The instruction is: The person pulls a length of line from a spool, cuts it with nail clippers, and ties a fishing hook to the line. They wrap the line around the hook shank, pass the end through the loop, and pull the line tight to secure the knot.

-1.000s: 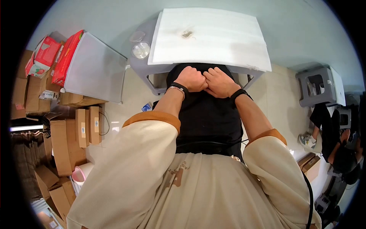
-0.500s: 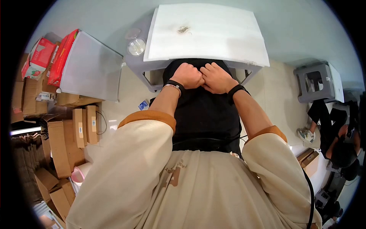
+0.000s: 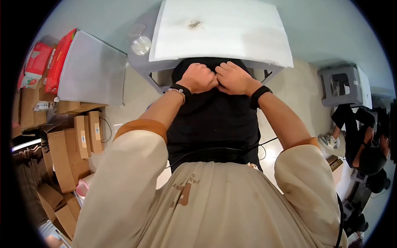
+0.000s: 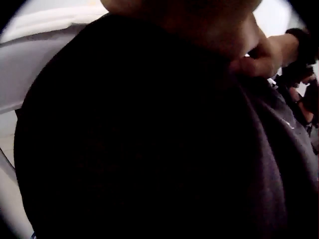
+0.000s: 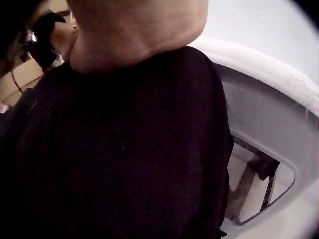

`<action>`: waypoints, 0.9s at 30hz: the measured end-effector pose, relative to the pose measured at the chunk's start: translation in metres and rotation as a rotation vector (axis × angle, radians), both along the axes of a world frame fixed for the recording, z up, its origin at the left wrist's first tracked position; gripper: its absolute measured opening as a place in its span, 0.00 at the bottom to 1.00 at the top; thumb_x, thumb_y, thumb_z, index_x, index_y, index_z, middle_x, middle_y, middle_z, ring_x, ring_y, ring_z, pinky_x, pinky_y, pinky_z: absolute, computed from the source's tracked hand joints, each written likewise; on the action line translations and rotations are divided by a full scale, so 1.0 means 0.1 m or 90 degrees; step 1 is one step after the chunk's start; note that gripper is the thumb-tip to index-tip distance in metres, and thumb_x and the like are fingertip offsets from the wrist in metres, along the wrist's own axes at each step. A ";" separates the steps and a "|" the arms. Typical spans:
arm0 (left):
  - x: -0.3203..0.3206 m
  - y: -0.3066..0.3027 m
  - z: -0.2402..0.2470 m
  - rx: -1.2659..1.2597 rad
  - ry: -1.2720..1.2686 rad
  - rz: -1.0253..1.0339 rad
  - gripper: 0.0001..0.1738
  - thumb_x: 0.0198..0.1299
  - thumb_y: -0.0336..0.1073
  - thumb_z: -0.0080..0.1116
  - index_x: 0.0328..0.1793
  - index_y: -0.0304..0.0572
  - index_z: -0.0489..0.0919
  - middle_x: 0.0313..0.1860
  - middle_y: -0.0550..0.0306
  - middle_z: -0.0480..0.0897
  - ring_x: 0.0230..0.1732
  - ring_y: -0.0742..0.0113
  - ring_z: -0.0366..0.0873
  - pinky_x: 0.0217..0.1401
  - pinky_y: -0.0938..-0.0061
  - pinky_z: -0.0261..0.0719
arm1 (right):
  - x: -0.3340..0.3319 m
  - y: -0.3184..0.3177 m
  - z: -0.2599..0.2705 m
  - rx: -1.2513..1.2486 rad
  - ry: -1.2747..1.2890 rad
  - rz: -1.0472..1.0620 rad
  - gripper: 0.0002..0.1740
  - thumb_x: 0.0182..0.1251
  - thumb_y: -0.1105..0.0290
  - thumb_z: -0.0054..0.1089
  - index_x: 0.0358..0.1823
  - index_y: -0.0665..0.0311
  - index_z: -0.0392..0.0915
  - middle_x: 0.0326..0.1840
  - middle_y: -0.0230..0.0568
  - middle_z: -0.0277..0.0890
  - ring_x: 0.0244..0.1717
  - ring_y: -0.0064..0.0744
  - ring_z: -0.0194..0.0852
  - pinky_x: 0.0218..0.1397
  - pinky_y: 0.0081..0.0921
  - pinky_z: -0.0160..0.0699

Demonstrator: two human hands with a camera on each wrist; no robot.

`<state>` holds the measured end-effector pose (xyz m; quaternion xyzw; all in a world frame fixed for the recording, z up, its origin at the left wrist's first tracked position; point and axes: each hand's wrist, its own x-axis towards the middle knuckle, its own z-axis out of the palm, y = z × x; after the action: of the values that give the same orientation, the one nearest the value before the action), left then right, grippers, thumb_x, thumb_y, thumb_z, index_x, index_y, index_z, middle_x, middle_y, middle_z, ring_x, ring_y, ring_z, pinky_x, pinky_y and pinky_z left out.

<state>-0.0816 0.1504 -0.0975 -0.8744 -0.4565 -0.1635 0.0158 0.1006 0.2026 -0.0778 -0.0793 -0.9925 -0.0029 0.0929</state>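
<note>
Both hands rest together on the black-clad lap [image 3: 211,124], knuckles up. My left hand [image 3: 199,77] has its fingers curled in, and its thumb side meets my right hand [image 3: 233,78], likewise curled. Nothing shows between them; the palms are hidden. In the left wrist view, the right hand [image 4: 261,59] lies against the dark cloth. The right wrist view shows mostly the heel of the right hand [image 5: 139,35] over that cloth. Just beyond the hands is a white foam board [image 3: 231,37] with a small tangled brownish-grey pile [image 3: 194,24] on it.
The board lies on a grey plastic stool [image 3: 144,68], beside a round clear container [image 3: 141,45]. Cardboard boxes [image 3: 62,161], a red carton [image 3: 60,62] and a grey panel [image 3: 93,68] stand at left. Another grey stool [image 3: 341,87] and a seated person [image 3: 368,144] are at right.
The head view has shifted, so the board and stool sit higher and farther left in the picture. Both hands stay together on the lap, while the forearms angle slightly wider apart.
</note>
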 end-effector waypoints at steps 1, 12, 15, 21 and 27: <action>-0.01 0.02 0.00 -0.028 0.000 0.001 0.15 0.51 0.41 0.51 0.15 0.44 0.76 0.19 0.51 0.79 0.24 0.53 0.77 0.29 0.61 0.73 | -0.01 0.02 0.00 -0.016 -0.002 0.006 0.12 0.50 0.60 0.61 0.24 0.60 0.73 0.31 0.35 0.66 0.39 0.34 0.65 0.44 0.29 0.65; -0.14 0.83 0.35 -0.115 -0.361 0.249 0.19 0.58 0.45 0.47 0.22 0.40 0.79 0.19 0.45 0.77 0.24 0.45 0.75 0.27 0.58 0.71 | -0.33 0.91 0.05 -0.125 0.237 -0.292 0.11 0.56 0.65 0.56 0.28 0.67 0.71 0.29 0.47 0.70 0.33 0.49 0.69 0.37 0.39 0.71; -0.24 1.12 0.14 -0.097 -0.197 0.259 0.20 0.57 0.44 0.47 0.19 0.41 0.79 0.18 0.48 0.78 0.23 0.48 0.76 0.26 0.60 0.72 | -0.45 1.18 -0.08 -0.123 0.157 -0.467 0.11 0.58 0.64 0.55 0.30 0.66 0.73 0.30 0.45 0.71 0.34 0.47 0.70 0.39 0.38 0.70; -0.28 1.38 -0.04 -0.017 -0.079 0.134 0.20 0.55 0.43 0.47 0.14 0.42 0.78 0.15 0.51 0.77 0.21 0.54 0.77 0.25 0.62 0.75 | -0.55 1.22 -0.21 -0.021 0.175 -0.464 0.14 0.58 0.60 0.54 0.30 0.65 0.74 0.32 0.44 0.72 0.36 0.43 0.72 0.42 0.37 0.70; -0.28 1.37 -0.10 -0.023 -0.084 0.199 0.20 0.55 0.46 0.49 0.18 0.43 0.79 0.17 0.51 0.78 0.21 0.51 0.77 0.25 0.61 0.74 | -0.62 1.18 -0.14 -0.008 0.257 -0.468 0.11 0.57 0.64 0.57 0.35 0.64 0.73 0.38 0.45 0.72 0.38 0.47 0.71 0.41 0.39 0.69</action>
<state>-0.1092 0.2871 -0.1074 -0.7805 -0.5896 -0.2080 -0.0050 0.0389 0.3203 -0.0914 -0.4280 -0.8598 -0.0147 0.2780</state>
